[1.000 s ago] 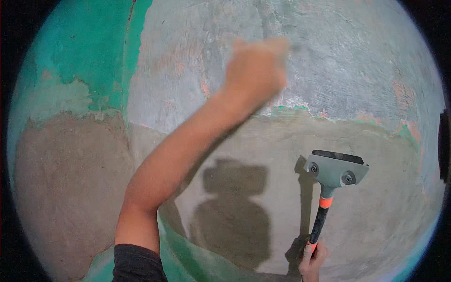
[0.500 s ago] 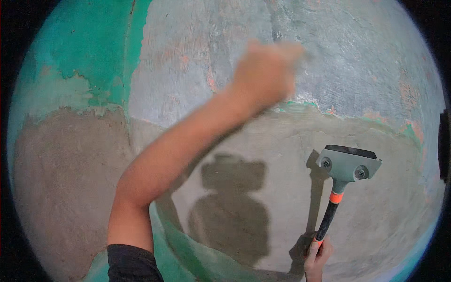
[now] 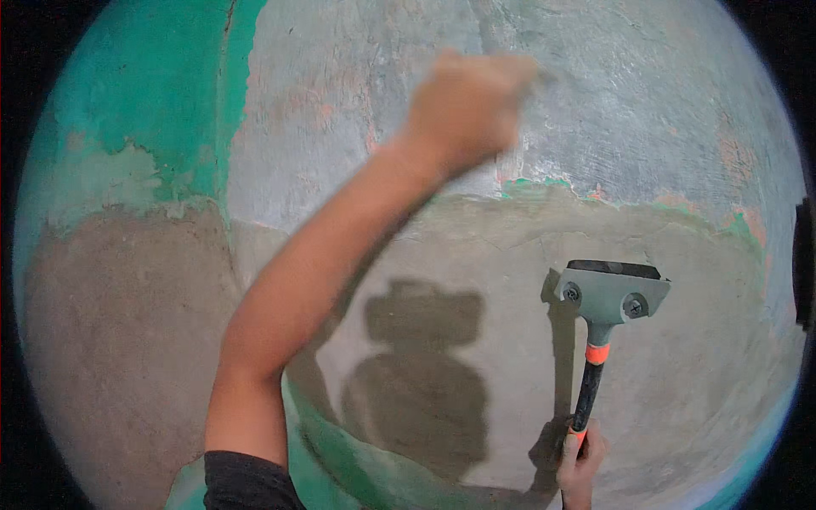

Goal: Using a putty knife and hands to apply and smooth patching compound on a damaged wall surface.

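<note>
My left hand [image 3: 466, 109] is raised against the grey upper wall, its arm stretched up from the lower left. It is blurred and looks curled into a fist; what it holds, if anything, is hidden. At the lower right my right hand [image 3: 580, 463] is wrapped round the black and orange handle of a long-handled scraper [image 3: 602, 310]. The scraper stands upright, its wide grey head with two screws and a dark blade edge at the top. Its head is apart from the wall, casting a shadow on it.
The wall has a scraped grey upper part [image 3: 629, 127] with orange flecks and a bare brownish lower part [image 3: 697, 357]. Green paint [image 3: 161, 85] covers the upper left; more green shows at the bottom. A dark object [image 3: 802, 263] is at the right rim.
My left hand, still blurred, has shifted slightly left and up. The scraper head has moved a little left, while my right hand keeps its hold. The view of the wall has shifted slightly.
</note>
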The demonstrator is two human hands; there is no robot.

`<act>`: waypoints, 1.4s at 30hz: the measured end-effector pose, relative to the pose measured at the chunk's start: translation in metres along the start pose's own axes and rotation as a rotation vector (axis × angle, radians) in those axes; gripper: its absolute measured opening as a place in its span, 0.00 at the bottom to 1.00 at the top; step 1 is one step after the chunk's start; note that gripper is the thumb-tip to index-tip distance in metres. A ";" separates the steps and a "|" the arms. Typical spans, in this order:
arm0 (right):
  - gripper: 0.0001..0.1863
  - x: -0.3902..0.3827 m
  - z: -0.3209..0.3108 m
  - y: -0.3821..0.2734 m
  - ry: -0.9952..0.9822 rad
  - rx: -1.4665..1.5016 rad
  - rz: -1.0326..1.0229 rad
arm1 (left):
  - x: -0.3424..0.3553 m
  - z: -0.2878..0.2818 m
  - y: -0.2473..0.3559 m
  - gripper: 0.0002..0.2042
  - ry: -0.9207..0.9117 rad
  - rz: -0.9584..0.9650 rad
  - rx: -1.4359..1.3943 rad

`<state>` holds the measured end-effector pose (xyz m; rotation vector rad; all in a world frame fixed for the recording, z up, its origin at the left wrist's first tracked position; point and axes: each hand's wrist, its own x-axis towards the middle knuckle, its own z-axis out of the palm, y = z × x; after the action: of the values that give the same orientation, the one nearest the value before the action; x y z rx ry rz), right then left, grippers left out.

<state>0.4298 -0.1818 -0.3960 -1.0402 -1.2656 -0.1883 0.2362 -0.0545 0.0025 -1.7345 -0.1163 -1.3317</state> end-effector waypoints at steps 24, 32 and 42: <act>0.18 -0.009 0.008 0.019 0.035 0.048 0.086 | -0.055 -0.020 -0.038 0.13 0.133 -0.148 -0.096; 0.17 -0.006 0.008 0.004 0.026 0.042 0.070 | -0.042 -0.038 -0.094 0.11 0.253 -0.279 0.174; 0.14 -0.011 0.005 0.009 0.049 0.062 0.135 | -0.048 -0.008 -0.013 0.11 0.126 -0.133 -0.096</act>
<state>0.4284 -0.1778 -0.4105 -1.0571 -1.1460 -0.0704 0.2034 -0.0324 -0.0282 -1.7423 -0.0990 -1.5633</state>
